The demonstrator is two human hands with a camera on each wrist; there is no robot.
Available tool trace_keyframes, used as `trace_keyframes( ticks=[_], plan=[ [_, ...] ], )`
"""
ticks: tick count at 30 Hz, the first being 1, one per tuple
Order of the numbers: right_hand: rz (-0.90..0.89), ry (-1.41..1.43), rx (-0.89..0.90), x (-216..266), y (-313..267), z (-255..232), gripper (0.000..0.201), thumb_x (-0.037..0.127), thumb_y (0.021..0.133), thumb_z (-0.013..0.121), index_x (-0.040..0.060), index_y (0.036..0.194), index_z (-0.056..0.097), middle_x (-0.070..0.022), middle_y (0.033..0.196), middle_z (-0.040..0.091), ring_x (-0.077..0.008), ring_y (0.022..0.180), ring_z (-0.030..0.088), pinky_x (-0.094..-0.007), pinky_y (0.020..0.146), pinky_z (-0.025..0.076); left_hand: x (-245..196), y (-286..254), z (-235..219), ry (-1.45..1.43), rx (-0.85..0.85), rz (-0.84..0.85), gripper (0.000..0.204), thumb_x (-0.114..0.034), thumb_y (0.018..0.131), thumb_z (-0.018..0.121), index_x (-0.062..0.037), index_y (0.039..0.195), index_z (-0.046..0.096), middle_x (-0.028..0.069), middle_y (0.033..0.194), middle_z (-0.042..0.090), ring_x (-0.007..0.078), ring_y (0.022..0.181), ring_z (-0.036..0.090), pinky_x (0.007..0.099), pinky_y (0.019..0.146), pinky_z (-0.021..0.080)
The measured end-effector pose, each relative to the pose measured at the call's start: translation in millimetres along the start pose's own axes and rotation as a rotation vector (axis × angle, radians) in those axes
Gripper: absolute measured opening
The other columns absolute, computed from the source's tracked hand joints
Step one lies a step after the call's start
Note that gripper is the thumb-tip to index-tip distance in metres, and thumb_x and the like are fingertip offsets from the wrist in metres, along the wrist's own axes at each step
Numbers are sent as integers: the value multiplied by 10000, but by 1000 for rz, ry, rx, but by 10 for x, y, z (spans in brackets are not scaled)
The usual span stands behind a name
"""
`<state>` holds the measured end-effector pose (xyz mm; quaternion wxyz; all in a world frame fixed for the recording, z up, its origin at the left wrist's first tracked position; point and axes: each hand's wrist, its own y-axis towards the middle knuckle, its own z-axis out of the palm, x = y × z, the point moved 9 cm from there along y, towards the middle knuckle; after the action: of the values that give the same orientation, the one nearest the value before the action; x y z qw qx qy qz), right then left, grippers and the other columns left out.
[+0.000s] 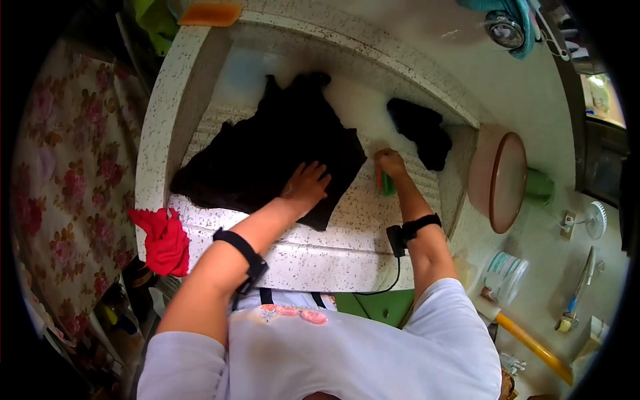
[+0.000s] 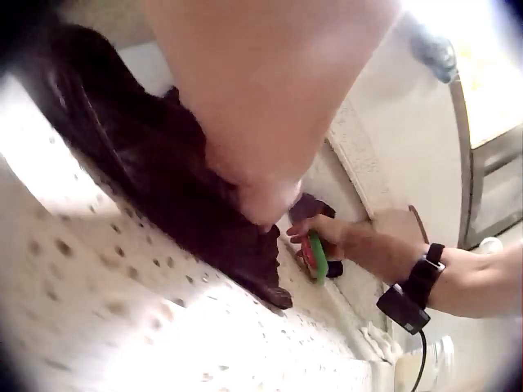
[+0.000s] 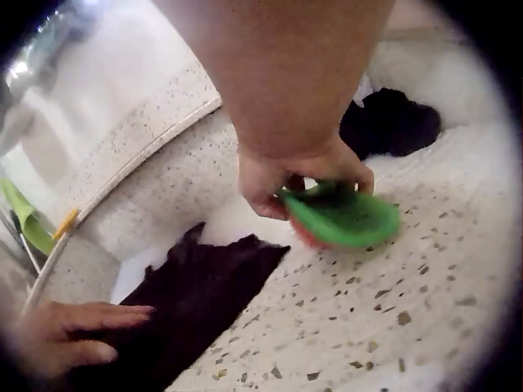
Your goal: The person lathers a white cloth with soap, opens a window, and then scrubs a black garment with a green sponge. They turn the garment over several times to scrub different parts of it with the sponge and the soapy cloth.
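A dark wet garment (image 1: pixel 267 147) lies spread over the ridged floor of a speckled stone sink (image 1: pixel 347 257). My left hand (image 1: pixel 308 188) rests flat on its lower right part, fingers spread. To the right of the cloth, my right hand (image 1: pixel 390 164) grips a green brush (image 3: pixel 351 219) with reddish bristles, held just above or on the bare stone; contact cannot be told. In the left wrist view the brush (image 2: pixel 317 256) is seen past the garment's edge (image 2: pixel 163 180). A smaller dark cloth (image 1: pixel 421 132) lies behind my right hand.
A red cloth (image 1: pixel 163 241) hangs over the sink's front left corner. An orange block (image 1: pixel 209 15) sits on the back left rim. A pink basin (image 1: pixel 497 181) stands right of the sink, with a clear tub (image 1: pixel 505 277) nearer me. Cloudy water pools at the sink's back.
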<state>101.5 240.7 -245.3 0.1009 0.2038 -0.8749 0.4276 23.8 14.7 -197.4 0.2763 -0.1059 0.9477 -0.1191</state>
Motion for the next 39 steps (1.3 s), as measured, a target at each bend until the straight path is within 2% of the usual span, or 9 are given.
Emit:
trace_keyframes(
  ticks=[7,11,12,15,18,20,23,30,39],
  plan=[
    [-332,-448,-299,650,-200,-125,187,280,763,703,110,831,668,-85,1134,530,-275,1042,537,-387,889,422,-276,-516,-203,-89,133,60,608,-527,866,455,-179,1362,410,101,1507,141,301,1399,22,551,1093,20],
    [-377,101,-452,253,-392,-999,159,202,744,734,76,727,639,-71,1035,561,-252,923,574,-366,752,473,-450,-671,-77,-5,32,316,425,-367,885,484,-174,1263,512,61,1450,309,293,1373,183,523,1099,139],
    [-449,-225,-567,235,-680,-1183,155,181,749,727,61,726,632,-69,976,579,-236,891,584,-359,725,480,-508,-707,-4,-60,46,374,395,-340,884,486,-163,1234,529,66,1422,350,302,1349,234,509,1089,182],
    [13,-183,-9,-892,-727,-815,168,162,782,679,9,844,647,-116,937,634,-211,898,600,-357,779,474,-813,-935,-156,-134,-31,544,311,-258,878,483,-112,1133,583,97,1283,511,331,1195,463,441,1009,372],
    [66,-492,120,-1027,-989,-540,323,199,803,654,-2,1052,609,-167,962,647,-237,896,613,-355,814,463,-779,-708,-236,-322,558,223,281,-237,894,496,-113,1131,579,114,1223,553,301,1134,510,381,983,406],
    [-31,-515,5,-831,-1003,-559,432,243,809,651,-1,1154,563,-187,994,640,-263,910,614,-354,839,454,-503,-308,-512,-503,53,261,380,-311,931,431,-87,1219,540,160,1229,538,311,1156,492,373,994,382],
    [-16,-254,-40,123,-1124,-617,557,320,808,648,13,1247,497,-201,1117,580,-298,985,587,-359,889,436,192,-51,-181,-82,303,-127,715,-575,880,375,-151,1437,228,96,1516,110,301,1398,50,549,1093,80],
    [-620,-514,-205,712,-764,596,563,405,821,631,104,1277,495,-235,1358,361,-422,1193,394,-494,978,349,1532,-921,-513,105,301,-260,784,-621,853,394,-147,1447,202,68,1529,45,282,1404,8,480,1110,100],
    [-948,-674,-559,911,886,-75,547,318,895,550,24,1332,404,-263,1251,444,-388,1046,491,-447,882,433,705,-1196,-448,-1,77,-84,676,-488,842,515,-74,1359,385,168,1469,226,316,1381,143,463,1121,101]
  ],
)
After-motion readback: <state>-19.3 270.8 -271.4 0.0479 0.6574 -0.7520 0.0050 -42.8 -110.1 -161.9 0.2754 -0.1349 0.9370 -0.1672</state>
